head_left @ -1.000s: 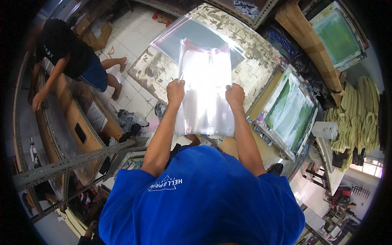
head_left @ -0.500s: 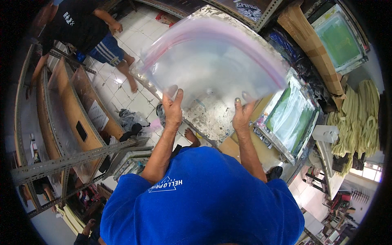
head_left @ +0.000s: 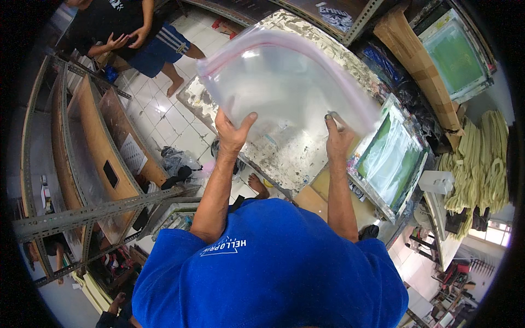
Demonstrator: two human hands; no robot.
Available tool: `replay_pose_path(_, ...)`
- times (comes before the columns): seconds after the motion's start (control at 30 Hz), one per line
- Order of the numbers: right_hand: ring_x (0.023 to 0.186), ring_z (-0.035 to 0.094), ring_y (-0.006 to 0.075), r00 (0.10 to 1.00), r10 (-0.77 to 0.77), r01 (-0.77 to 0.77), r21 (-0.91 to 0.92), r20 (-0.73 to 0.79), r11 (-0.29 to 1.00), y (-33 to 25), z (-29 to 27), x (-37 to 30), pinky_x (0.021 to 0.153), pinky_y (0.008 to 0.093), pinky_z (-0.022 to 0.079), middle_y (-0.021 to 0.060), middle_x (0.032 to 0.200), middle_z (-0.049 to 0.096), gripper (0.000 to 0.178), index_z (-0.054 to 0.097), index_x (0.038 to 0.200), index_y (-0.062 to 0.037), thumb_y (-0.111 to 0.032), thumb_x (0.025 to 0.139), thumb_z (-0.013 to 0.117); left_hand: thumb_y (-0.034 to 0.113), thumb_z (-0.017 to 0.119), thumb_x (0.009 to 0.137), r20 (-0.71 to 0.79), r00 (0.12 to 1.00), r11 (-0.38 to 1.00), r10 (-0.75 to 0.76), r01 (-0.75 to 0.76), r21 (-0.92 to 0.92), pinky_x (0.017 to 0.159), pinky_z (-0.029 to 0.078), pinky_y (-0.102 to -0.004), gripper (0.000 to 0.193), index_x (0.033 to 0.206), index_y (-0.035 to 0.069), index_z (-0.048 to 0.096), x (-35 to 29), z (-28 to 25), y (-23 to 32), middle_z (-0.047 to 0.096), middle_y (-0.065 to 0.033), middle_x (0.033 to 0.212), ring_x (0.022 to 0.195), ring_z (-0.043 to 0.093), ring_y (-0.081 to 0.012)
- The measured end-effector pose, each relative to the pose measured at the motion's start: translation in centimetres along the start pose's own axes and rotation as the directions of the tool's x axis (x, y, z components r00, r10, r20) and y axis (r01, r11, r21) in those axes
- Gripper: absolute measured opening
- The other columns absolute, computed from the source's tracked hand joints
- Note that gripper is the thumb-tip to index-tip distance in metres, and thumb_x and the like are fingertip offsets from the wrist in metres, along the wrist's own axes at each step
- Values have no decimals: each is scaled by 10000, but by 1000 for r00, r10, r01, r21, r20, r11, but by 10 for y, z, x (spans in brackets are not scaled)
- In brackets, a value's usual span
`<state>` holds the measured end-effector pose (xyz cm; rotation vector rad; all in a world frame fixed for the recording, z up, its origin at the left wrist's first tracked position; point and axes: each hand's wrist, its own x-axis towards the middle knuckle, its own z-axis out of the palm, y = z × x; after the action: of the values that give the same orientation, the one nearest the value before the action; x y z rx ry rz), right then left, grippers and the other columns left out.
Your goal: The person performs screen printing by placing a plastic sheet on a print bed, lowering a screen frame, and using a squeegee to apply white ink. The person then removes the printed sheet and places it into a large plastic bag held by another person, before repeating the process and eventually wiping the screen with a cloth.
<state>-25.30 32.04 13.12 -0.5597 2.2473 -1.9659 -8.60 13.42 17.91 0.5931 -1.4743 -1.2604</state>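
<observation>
A wide, see-through plastic sheet (head_left: 273,82) with a pinkish far edge bows upward over the worktable; it looks like several thin layers, but I cannot tell. My left hand (head_left: 232,132) grips its near left side, thumb raised on the near side and fingers partly hidden behind the plastic. On the near right, my right hand (head_left: 340,136) holds the same sheet, with the fingers blurred through it. Below lies the paint-stained worktable (head_left: 273,167), showing through the plastic.
A framed green printing screen (head_left: 391,158) lies to the right, beside brown cardboard (head_left: 314,199). Wooden boards in a metal rack (head_left: 104,164) stand left. Another person (head_left: 117,33) stands at the far left. Pale yellow cloth strips (head_left: 481,158) hang at right.
Both hands have moved slightly away from me, the right also rightward. The sheet's left corner has risen and its curve has changed. The other person has brought their hands together.
</observation>
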Motion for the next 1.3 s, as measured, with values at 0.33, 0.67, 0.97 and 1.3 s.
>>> replay_pose_path(0.33,956,618,207,986,-154,161,131,-62,978,-20,9,-13,874,350,485,129,1067,667,252,656,1093,26,-155,921,693,148,717,908,24,999,1000,-30,30,10,749,489,-280,191,948,-37,693,-10,-10,-17,692,-44,843,818,624,-126)
replay_pose_path(0.67,940,618,192,994,-107,109,59,-32,992,-26,5,-12,838,327,489,118,1037,670,234,681,1062,23,-141,896,694,122,775,856,90,987,988,-134,125,96,772,512,-278,185,982,-5,733,-8,-10,-33,732,-63,909,824,655,-126)
replay_pose_path(0.97,999,614,230,928,-368,373,-160,65,914,-26,-1,-17,905,363,478,123,1068,671,279,685,1084,28,-155,878,725,93,805,813,178,978,986,-112,87,143,826,523,-301,258,1014,-40,713,-1,-23,-25,715,-69,941,892,649,-160)
replay_pose_path(1.3,1059,596,274,991,-121,126,-90,62,988,4,-9,-19,975,376,436,144,1061,673,313,691,1113,6,-178,864,740,116,819,805,133,978,984,-161,148,102,775,520,-313,264,1016,-8,719,-2,-26,-45,733,-88,948,837,664,-171)
